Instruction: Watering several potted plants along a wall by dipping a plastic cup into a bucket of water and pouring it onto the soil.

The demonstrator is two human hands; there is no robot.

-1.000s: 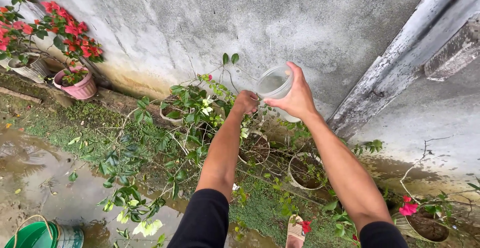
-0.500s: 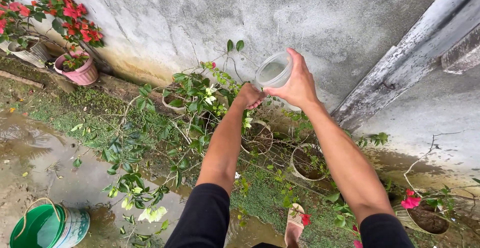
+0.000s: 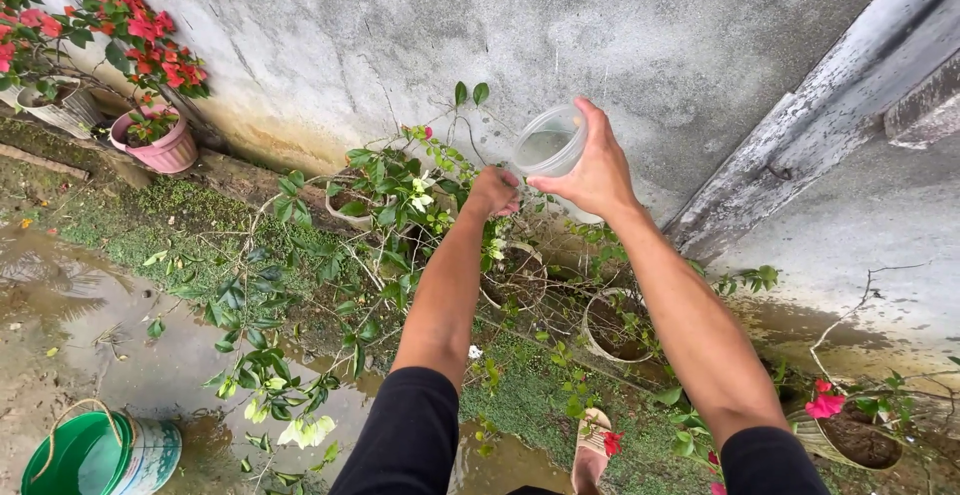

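I see 1 clear plastic container [image 3: 550,150], round and lidless, tipped on its side with its open mouth facing left, a little right of center in the upper half of the frame. It looks empty, its walls faintly cloudy.

Location type: outdoor home garden strip along a building wall. Indicators: a weathered, stained concrete wall [image 3: 400,35] forms the boundary. Potted plants stand in a row at its base, including a pink pot [image 3: 160,150] with red flowers and several pale pots [image 3: 610,330] holding soil. Leafy branches [image 3: 300,285] spread over moss-covered ground [image 3: 170,215]. A wet muddy patch with puddles [image 3: 70,305] lies in front, with a green bucket [image 3: 95,455] standing on it.
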